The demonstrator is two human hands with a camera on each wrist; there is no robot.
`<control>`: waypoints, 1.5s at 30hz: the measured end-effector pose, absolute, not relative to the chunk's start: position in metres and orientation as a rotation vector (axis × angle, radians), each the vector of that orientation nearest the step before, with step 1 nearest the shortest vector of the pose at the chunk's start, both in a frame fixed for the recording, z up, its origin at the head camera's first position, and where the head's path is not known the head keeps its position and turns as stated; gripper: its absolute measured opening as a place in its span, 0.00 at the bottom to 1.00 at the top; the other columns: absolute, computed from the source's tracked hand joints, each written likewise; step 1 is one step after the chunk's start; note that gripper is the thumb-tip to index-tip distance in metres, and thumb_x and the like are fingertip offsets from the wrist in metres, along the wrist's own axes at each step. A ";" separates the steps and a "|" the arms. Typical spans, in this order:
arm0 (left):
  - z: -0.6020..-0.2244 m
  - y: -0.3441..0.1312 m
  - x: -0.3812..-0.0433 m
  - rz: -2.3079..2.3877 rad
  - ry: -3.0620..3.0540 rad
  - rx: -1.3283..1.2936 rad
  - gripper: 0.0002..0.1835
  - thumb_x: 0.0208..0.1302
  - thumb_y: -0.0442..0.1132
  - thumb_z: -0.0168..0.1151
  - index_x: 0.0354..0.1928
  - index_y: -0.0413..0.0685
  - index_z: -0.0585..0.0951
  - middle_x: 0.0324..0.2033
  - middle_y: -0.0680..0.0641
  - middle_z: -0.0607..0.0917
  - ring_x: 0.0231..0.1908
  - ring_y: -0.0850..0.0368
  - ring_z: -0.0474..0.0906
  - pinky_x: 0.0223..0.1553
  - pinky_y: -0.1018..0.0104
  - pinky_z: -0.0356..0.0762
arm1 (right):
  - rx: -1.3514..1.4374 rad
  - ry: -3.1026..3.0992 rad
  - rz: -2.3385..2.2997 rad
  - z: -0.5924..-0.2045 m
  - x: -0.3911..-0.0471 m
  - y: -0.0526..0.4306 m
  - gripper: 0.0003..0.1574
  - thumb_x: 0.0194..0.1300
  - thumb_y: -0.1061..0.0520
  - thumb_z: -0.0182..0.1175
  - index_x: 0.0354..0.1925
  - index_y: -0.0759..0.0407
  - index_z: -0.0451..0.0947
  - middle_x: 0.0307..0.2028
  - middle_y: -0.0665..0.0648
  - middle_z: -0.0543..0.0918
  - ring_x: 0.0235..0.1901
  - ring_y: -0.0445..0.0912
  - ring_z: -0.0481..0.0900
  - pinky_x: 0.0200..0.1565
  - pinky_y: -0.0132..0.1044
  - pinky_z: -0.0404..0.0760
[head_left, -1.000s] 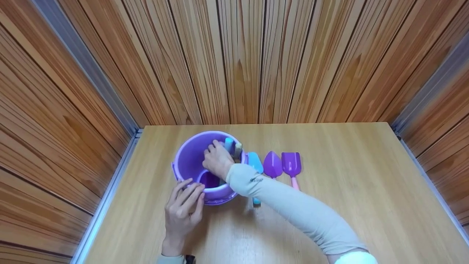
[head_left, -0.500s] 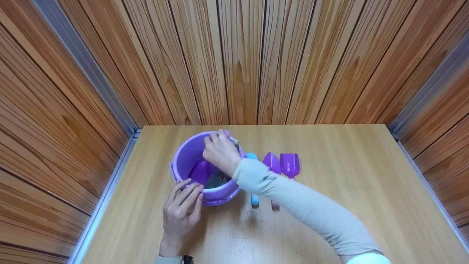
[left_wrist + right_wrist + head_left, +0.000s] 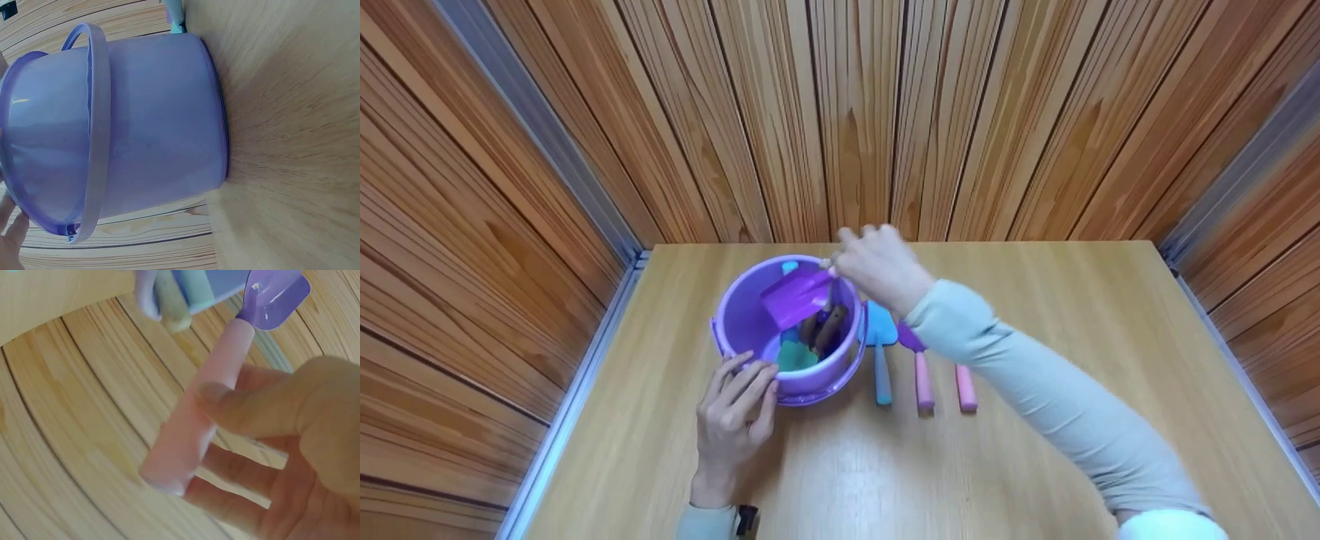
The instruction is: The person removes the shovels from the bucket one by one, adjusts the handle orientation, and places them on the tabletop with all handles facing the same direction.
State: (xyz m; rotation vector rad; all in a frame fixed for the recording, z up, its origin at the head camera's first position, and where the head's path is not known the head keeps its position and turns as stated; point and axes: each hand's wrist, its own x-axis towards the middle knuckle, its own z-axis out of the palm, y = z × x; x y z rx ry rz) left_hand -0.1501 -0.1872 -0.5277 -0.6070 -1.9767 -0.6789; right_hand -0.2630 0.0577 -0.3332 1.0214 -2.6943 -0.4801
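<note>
Over the bucket the left grip holds, the right grip clasps a shovel slanting left and nearward.

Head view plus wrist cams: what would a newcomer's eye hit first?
Probably the big purple bucket left of centre on the table, the left hand at its near rim. Next, the purple shovel, its blade over the bucket's mouth, its pink handle held by the right hand. Then the blue shovel and two pink-handled tools lying side by side right of the bucket.
</note>
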 end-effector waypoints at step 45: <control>-0.527 -0.186 -0.152 -0.692 -1.930 -0.625 0.13 0.77 0.43 0.65 0.52 0.45 0.92 0.47 0.48 0.93 0.54 0.40 0.87 0.74 0.47 0.78 | 0.295 -3.047 1.281 -0.452 -0.245 0.270 0.27 0.70 0.62 0.70 0.64 0.68 0.81 0.52 0.69 0.88 0.39 0.51 0.89 0.36 0.35 0.92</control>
